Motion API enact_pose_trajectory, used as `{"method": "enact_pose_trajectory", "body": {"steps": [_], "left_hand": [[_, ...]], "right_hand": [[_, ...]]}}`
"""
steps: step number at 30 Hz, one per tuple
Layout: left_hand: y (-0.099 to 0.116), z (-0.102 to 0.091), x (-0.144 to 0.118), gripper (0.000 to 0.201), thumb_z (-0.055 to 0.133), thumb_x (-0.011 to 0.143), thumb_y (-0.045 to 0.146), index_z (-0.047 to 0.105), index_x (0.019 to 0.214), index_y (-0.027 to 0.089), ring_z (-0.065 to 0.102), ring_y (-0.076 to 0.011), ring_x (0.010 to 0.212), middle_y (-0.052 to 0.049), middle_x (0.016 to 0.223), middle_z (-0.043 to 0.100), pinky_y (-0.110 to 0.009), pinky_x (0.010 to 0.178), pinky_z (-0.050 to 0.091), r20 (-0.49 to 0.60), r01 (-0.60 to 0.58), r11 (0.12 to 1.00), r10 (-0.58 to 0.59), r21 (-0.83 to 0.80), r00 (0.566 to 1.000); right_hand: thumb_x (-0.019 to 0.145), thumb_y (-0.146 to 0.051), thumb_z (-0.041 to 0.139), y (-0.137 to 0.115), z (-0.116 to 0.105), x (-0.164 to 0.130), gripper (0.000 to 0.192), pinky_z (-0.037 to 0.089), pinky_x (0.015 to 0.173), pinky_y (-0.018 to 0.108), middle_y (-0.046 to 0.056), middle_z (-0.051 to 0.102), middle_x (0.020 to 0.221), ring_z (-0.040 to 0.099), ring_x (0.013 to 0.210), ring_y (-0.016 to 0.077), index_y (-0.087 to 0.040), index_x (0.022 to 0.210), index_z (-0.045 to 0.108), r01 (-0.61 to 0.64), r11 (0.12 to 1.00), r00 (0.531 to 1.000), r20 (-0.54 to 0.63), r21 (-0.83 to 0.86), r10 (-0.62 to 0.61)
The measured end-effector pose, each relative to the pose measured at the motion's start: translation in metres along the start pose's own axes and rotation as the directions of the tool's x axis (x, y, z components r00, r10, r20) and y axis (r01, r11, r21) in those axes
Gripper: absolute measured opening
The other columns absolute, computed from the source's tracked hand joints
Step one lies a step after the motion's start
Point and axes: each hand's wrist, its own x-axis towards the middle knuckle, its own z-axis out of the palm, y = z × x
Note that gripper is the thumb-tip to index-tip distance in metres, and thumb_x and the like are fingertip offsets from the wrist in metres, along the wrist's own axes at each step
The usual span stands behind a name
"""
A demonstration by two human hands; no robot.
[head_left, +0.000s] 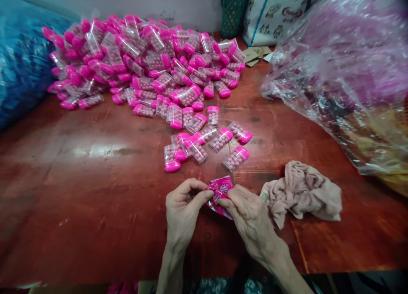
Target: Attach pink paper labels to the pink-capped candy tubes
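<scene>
My left hand [183, 207] and my right hand [247, 215] both pinch a small pink printed label or wrapper [220, 190] between thumbs and fingertips, just above the red-brown table [95, 192]. A few loose clear vials with pink caps, filled with small pink beads [236, 158], lie right behind my hands. Farther back a big heap of the same pink-capped vials [143, 60] covers the table's far side.
A crumpled beige cloth [302, 192] lies right of my right hand. A large clear plastic bag of pink items [347, 73] fills the right side. A blue sack [22, 60] sits at far left. Printed bags [274, 11] stand against the back wall.
</scene>
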Motion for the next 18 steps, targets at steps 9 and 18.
{"method": "enact_pose_trajectory", "body": {"steps": [9, 18], "left_hand": [[-0.0022, 0.0018, -0.0016, 0.010, 0.070, 0.066, 0.015, 0.061, 0.063, 0.018, 0.052, -0.0081, 0.058, 0.005, 0.060, 0.057, -0.017, 0.054, 0.041, -0.037, -0.101, 0.990, 0.105, 0.095, 0.994], [-0.0011, -0.0004, 0.0038, 0.008, 0.070, 0.066, 0.012, 0.063, 0.067, 0.017, 0.054, -0.0066, 0.059, 0.004, 0.064, 0.059, -0.015, 0.056, 0.043, 0.073, 0.039, 0.990, -0.029, -0.137, 0.997]], "right_hand": [[0.094, -0.028, 0.034, 0.0028, 0.0011, -0.0003, 0.033, 0.033, 0.055, 0.024, 0.001, 0.050, 0.064, 0.046, 0.061, 0.0135, -0.018, 0.066, 0.048, -0.020, 1.000, 0.999, 0.026, 0.007, 0.020], [0.094, -0.026, 0.035, 0.0063, 0.0010, 0.0019, 0.031, 0.032, 0.055, 0.024, 0.001, 0.049, 0.063, 0.045, 0.060, 0.0128, -0.018, 0.066, 0.047, -0.012, 0.998, 1.000, 0.022, 0.057, 0.010]]}}
